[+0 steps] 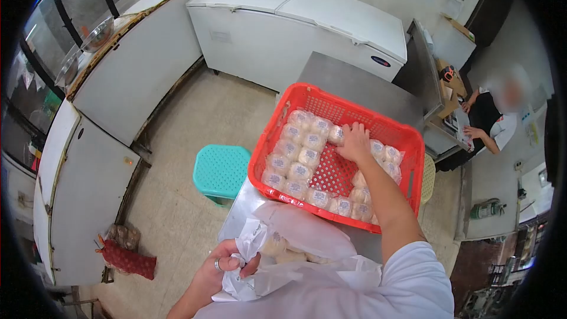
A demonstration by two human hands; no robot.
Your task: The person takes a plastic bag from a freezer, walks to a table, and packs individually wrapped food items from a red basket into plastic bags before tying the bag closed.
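Note:
My left hand (226, 267), with a ring on one finger, is closed around the gathered edge of a white plastic bag (254, 238). Inside the bag's mouth lie several pale round buns (289, 256). My right hand (354, 142) reaches into a red perforated crate (264, 165), its fingers curled down at the far row; what is under them is hidden. Just left of those fingers sits a clear-wrapped bun (335, 135) with blue print. More wrapped buns (300, 172) line the crate's left, near and right sides, around a bare patch of crate floor.
The crate rests on a metal table (336, 77). A teal stool (222, 169) stands to its left, and a white chest freezer (295, 18) is behind. White counters (139, 77) run along the left, near a red mesh sack (129, 259). At right, another person (493, 121) works at a desk.

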